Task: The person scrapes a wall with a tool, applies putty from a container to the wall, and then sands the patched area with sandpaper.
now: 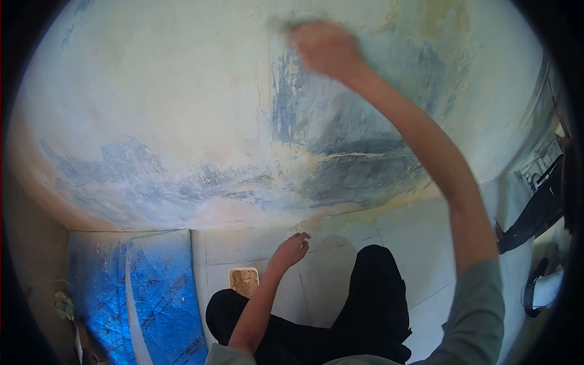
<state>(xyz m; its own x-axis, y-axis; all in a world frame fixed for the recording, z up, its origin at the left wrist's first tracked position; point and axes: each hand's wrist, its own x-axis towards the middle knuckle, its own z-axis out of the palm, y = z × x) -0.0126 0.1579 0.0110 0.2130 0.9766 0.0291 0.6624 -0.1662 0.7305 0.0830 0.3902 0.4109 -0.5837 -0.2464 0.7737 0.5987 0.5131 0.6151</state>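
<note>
My right hand [325, 50] is raised high against the painted wall [182, 91], at the end of a stretched arm. Its fingers are curled closed, and a dark blurred shape pokes out at their left side; what it is I cannot tell. Below it the wall shows rough blue-grey patches amid pale yellowish and white areas. My left hand [292, 249] hangs low in front of my knees, over the tiled floor close to the wall's foot. Its fingers are loosely bent and apart, with nothing visible in them. A small rectangular tub [244, 269] with brownish contents stands near my left knee.
Blue sheeting [161, 292] covers the floor at left, beside a side wall. A plant-like object [64, 304] stands at the far left. At the right edge are another person's dark-clothed leg [535, 207] and a dark shoe [532, 292]. Pale tiles [426, 243] run along the wall.
</note>
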